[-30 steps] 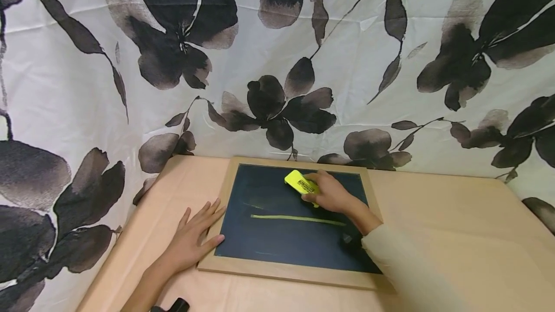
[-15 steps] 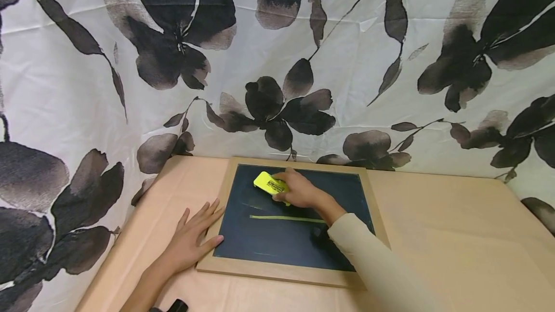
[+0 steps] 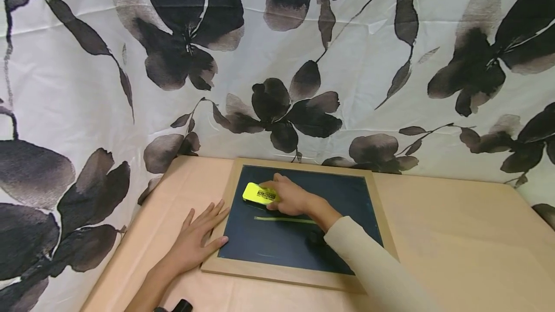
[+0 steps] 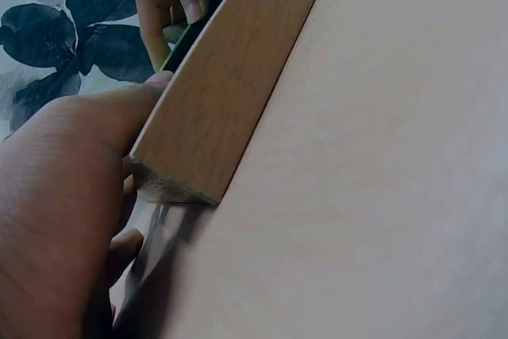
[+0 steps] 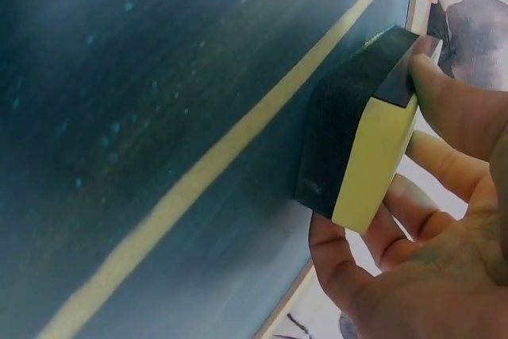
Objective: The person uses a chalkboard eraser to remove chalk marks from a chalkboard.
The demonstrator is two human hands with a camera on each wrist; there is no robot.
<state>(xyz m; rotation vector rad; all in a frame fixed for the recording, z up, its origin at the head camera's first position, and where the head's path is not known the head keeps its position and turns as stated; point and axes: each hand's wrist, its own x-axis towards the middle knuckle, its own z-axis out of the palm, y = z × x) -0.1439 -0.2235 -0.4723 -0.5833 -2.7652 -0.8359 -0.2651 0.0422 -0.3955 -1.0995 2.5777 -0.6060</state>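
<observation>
A chalkboard (image 3: 347, 196) with a pale wooden frame lies on the table, crossed by a yellow chalk line (image 3: 282, 219). In my right hand (image 3: 295, 197) is a bright yellow chalkboard eraser (image 3: 256, 193), gripped between thumb and fingers, just above the line's left part. The right wrist view shows the eraser's dark felt side (image 5: 349, 109) against the board, beside the line. My left hand (image 3: 195, 240) rests on the frame's left side, fingers spread, thumb at the inner edge. In the left wrist view, the frame's end (image 4: 226, 85) hides some of those fingers.
A white cloth with dark flowers (image 3: 284, 114) hangs behind the table. The pale wooden tabletop (image 3: 459, 235) extends right of the board. A small black object (image 3: 182, 305) shows at the bottom edge, near my left forearm.
My right hand has carried the eraser leftward across the board, then slightly down toward the chalk line. A faint streak above the line no longer shows. My left hand keeps its place.
</observation>
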